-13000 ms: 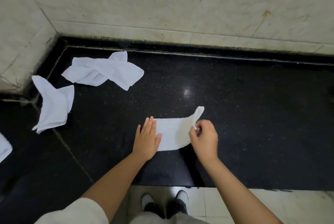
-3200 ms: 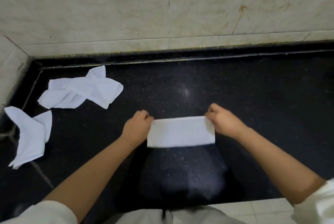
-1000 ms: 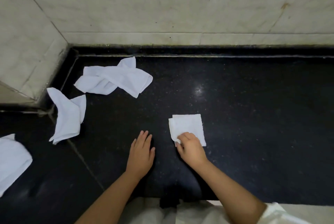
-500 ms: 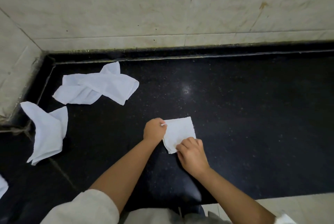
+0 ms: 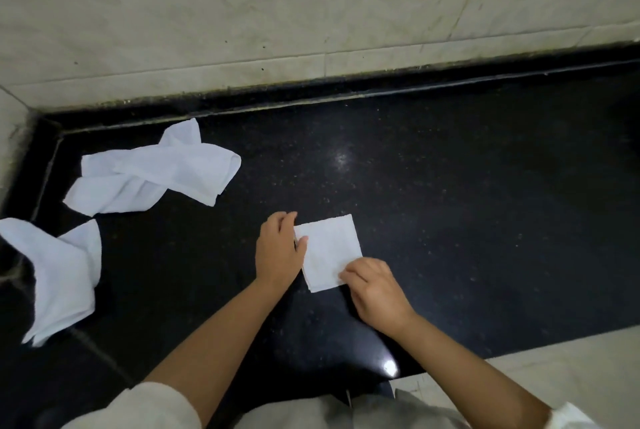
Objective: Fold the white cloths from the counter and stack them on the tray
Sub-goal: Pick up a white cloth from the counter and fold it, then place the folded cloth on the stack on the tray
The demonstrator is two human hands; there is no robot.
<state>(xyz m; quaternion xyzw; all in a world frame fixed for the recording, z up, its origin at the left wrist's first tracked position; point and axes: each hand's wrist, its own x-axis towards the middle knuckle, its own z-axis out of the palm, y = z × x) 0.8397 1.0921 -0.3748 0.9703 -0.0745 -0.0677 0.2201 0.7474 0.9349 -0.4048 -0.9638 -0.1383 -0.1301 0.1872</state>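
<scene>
The left hand (image 5: 278,250) pinches the folded white cloth (image 5: 329,252) at its nine o'clock edge, thumb on top and fingers curled. The right hand (image 5: 375,288) grips the corner at five o'clock, its fingers bent over the fabric. The cloth lies as a small square on the black worktop (image 5: 467,203), near the front edge. Away at ten o'clock a crumpled cloth (image 5: 156,172) waits by the wall, and at nine o'clock another loose cloth (image 5: 59,272) sprawls near the corner. No tray is in sight. The risk, I reckon, is the layers slipping: lifted by one edge only, the square could fall open, and the hands would need to support it underneath while carrying it off.
</scene>
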